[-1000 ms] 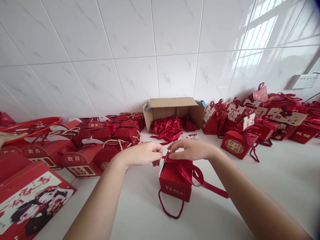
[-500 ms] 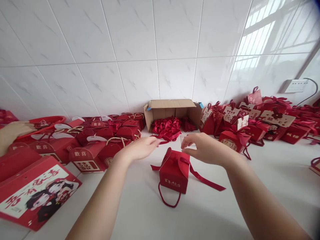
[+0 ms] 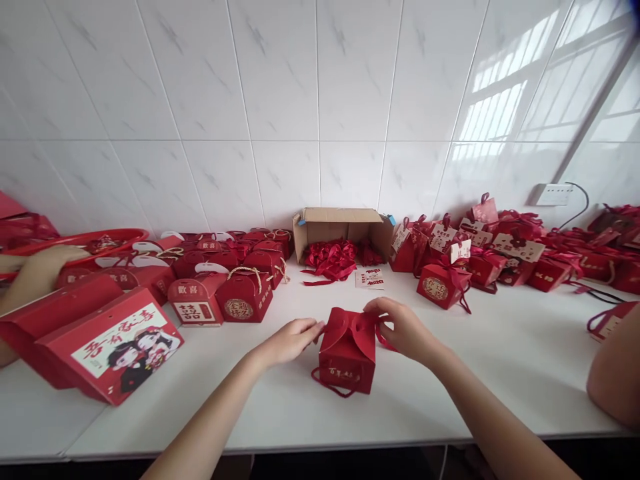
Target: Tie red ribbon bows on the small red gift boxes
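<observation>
A small red gift box (image 3: 345, 357) stands upright on the white table in front of me, its curved top flaps folded together. A dark red cord handle (image 3: 334, 389) hangs over its front. Red ribbon (image 3: 386, 337) threads through the top. My left hand (image 3: 293, 341) is at the box's upper left, its fingers pinched together at the ribbon's left end, which is mostly hidden. On the other side, my right hand (image 3: 403, 328) has thumb and fingers closed on the ribbon's right end, beside the flap.
A cardboard carton (image 3: 345, 215) of red ribbons stands against the tiled wall, with printed cards (image 3: 370, 279) before it. Red boxes (image 3: 245, 297) crowd the left, finished-looking ones (image 3: 445, 283) the right. Another person's arm (image 3: 37, 273) reaches in at left; an arm (image 3: 617, 373) shows at right.
Both hands have come down from above and behind the box to its two sides and closed at the ribbon. The view has shifted, showing the table's front edge and an arm at right.
</observation>
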Motion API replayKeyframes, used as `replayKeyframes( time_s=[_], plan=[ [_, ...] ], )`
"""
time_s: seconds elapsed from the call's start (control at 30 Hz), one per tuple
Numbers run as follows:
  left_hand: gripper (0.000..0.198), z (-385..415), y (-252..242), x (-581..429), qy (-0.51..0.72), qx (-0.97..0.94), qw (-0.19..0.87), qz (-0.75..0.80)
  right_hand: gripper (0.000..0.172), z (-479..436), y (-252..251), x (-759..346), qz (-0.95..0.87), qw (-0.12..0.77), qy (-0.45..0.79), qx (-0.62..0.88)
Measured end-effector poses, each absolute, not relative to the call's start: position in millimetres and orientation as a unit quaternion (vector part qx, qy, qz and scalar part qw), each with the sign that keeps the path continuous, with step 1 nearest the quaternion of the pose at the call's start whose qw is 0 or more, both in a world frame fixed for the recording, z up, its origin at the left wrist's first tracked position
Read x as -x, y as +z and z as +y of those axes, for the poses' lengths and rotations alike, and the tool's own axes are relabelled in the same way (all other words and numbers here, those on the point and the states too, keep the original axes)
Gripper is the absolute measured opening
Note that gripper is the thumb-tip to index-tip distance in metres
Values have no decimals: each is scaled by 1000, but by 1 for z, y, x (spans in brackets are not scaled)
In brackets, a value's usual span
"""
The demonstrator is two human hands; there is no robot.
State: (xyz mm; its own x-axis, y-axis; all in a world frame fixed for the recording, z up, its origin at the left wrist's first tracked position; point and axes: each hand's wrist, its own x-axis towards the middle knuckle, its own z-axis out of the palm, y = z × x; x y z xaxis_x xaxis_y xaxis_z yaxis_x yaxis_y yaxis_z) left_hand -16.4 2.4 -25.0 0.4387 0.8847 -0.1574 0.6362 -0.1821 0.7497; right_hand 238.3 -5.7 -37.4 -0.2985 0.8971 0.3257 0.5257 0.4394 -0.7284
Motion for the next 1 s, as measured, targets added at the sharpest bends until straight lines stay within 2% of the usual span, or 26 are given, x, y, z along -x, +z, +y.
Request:
replayKeyframes(
  time_s=[0.13,0.17,0.2,0.23,0.3,0.37,0.47,0.57,0.67,0.73,0.87,0.93,1.0],
  plan=[
    [31,-26,-36,37,189,-750,54,631,44,-32,-58,-251,-714,428,123,540],
    [32,-34,-38,40,185,-734,-8,653,37,-40,-63,-252,-694,445,98,558],
    [35,-42,-41,41,170,-728,-26,664,24,-48,-67,-252,-670,458,87,577],
    [37,-49,-42,40,147,-738,0,658,13,-56,-70,-250,-651,465,98,592],
    [38,-61,-43,33,113,-775,106,613,8,-68,-74,-241,-635,447,214,593],
    [37,-67,-40,23,95,-790,187,575,18,-73,-72,-229,-600,391,407,567],
    [36,-73,-33,13,73,-766,183,612,45,-74,-68,-215,-485,352,592,538],
    [40,-79,-28,12,80,-750,169,634,58,-70,-68,-208,-420,394,623,529],
    [39,-83,-31,13,108,-757,258,591,59,-66,-69,-205,-418,444,609,507],
    [38,-83,-36,11,101,-757,273,585,56,-62,-71,-203,-413,470,610,486],
    [38,-70,-46,11,90,-752,223,614,40,-51,-72,-200,-373,480,660,442],
    [37,-61,-48,16,108,-745,245,611,30,-44,-73,-200,-352,493,680,413],
    [44,-49,-49,23,112,-727,276,619,28,-38,-72,-201,-327,516,692,383]
  ],
)
